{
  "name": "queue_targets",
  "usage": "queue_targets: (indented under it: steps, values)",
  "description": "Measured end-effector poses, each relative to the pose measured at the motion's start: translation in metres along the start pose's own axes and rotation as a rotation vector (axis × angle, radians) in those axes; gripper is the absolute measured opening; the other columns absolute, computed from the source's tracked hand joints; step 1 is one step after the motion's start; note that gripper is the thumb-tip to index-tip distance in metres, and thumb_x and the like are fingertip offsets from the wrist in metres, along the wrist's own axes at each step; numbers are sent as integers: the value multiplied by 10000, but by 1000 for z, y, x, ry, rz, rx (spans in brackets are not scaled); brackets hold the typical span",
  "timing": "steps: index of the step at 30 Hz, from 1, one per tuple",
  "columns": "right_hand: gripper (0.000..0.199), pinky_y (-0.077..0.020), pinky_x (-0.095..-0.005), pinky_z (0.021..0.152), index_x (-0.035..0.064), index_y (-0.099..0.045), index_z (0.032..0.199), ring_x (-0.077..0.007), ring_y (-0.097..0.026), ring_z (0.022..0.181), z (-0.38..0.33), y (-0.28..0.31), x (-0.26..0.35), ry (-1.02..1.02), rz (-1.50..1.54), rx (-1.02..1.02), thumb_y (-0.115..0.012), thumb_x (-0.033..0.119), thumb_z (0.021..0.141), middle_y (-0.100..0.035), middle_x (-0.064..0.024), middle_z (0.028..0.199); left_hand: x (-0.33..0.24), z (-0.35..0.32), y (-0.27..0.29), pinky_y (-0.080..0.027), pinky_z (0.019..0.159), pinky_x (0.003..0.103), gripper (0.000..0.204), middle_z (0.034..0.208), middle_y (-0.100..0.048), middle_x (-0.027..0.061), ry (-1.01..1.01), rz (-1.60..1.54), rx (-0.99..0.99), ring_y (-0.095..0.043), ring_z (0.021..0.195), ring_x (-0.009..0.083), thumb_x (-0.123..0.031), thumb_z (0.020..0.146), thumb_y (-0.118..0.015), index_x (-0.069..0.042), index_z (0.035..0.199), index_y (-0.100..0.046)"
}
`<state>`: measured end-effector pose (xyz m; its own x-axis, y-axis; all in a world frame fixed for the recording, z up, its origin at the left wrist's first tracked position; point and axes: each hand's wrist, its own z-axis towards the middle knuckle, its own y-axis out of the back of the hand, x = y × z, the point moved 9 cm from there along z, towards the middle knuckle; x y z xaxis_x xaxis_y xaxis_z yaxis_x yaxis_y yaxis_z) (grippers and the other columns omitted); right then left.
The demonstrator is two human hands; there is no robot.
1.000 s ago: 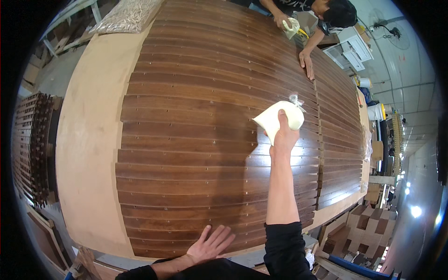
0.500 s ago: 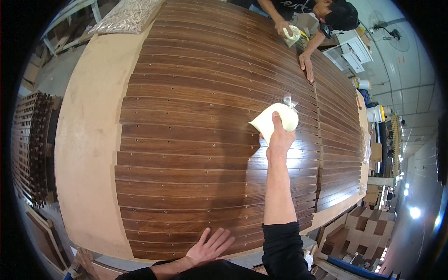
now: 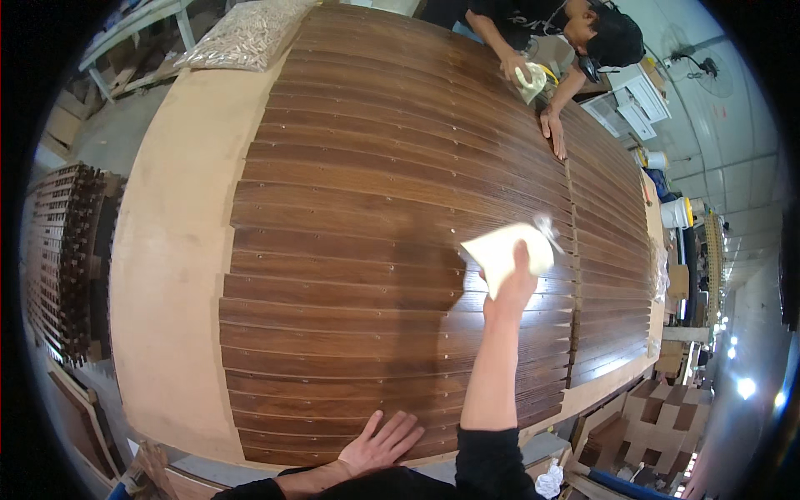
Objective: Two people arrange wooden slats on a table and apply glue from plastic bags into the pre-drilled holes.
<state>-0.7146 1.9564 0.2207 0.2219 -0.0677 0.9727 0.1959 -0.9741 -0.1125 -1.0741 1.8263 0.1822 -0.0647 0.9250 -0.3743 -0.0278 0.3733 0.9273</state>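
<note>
- The right hand (image 3: 510,283) reached far out from the lower edge, arm straight, and pressed a pale folded cloth (image 3: 504,250) flat onto the dark stained wooden slats (image 3: 358,250).
- The cloth lay under and ahead of the fingers, its bulk spreading toward 11 o'clock and 1 o'clock from the hand. One finger (image 3: 522,254) lay on top of it, pointing to 12 o'clock; the others were hidden beneath the cloth or the hand, so whether they were spread or together could not be told.
- The cloth sat a little right of the picture's middle, on the slats just left of the seam where a second bank of slats began.
- The left hand (image 3: 383,443) rested palm down at the near edge of the slats, about 6 o'clock in the view, fingers spread wide and holding nothing. It was well apart from the cloth.
- The slats lay side by side, running left to right, on a broad light-brown board (image 3: 167,267), whose bare margin showed at 9 o'clock.
- At 1 o'clock, another person (image 3: 583,33) leaned over the far edge, one hand holding a pale rag (image 3: 531,81) on the slats and the other hand flat on the wood just beside it.
- A stack of dark wooden pieces (image 3: 71,258) stood beyond the board at 9 o'clock.
- Cardboard boxes (image 3: 658,408) sat at 4 o'clock below the table's edge.
</note>
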Motion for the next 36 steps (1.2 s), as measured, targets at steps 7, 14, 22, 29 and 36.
queue_targets:
  steps: [7, 14, 22, 29, 36]
  values:
    - [580, -479, -281, 469, 174, -577, 1405, -158, -706, 853, -79, 115, -23, -255, 604, 83, -556, 606, 1018, -720, -3, 1146, -1, 1, 6, -217, 1245, 620, 897, 1616, -460, 102, 13, -98, -61, -402, 1512, 297, -599, 848, -697, -163, 1589, -440]
    - [792, -555, -385, 660, 203, -462, 1560, -272, -706, 1117, -179, 183, 1, -392, 1185, 521, -508, 739, 979, -679, -64, 1333, -7, 2, 12, -205, 1247, 636, 1001, 1600, -468, 124, 26, -69, 0, -371, 1529, 313, -626, 766, -778, -152, 1583, -445]
    - [754, -568, -540, 910, 216, -437, 1577, -393, -579, 1311, -261, 223, 75, -100, 1169, 617, -480, 706, 1006, -549, -148, 1512, -18, 2, 9, -117, 1290, 621, 1007, 1671, -336, 130, 33, -3, 36, -222, 1583, 328, -680, 823, -735, -98, 1581, -417]
    - [644, -513, -500, 895, 201, -461, 1564, -329, -605, 1229, -329, 298, 42, -63, 1542, 574, -462, 593, 1053, -564, -124, 1470, -24, 10, 12, -77, 1298, 603, 1026, 1680, -303, 187, 90, 36, 66, -181, 1593, 378, -594, 860, -744, -63, 1623, -310]
    - [762, -469, -359, 813, 199, -357, 1631, -238, -654, 1066, -349, 374, 84, 265, 1425, 370, -539, 619, 1023, -598, -52, 1456, -37, 57, 11, -134, 1283, 618, 931, 1677, -304, 212, 45, -55, 14, -241, 1574, 410, -566, 912, -704, -113, 1631, -323]
